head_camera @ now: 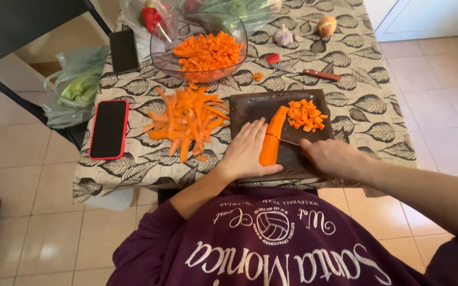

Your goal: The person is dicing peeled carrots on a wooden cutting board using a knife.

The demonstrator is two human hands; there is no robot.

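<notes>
While the left hand [247, 151] lay flat and open against the carrot [271, 143] at frame centre, steadying it on the dark board [250, 106], the right hand [331, 158] closed round a knife [288, 141], blade into it. Diced pieces [305, 115] sat pushed aside, upper right.

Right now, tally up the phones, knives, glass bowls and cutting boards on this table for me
Phones: 2, red-cased phone and black phone
Knives: 2, red-handled knife and cutting knife
Glass bowls: 1, glass bowl
Cutting boards: 1, dark board
Total: 6
</notes>
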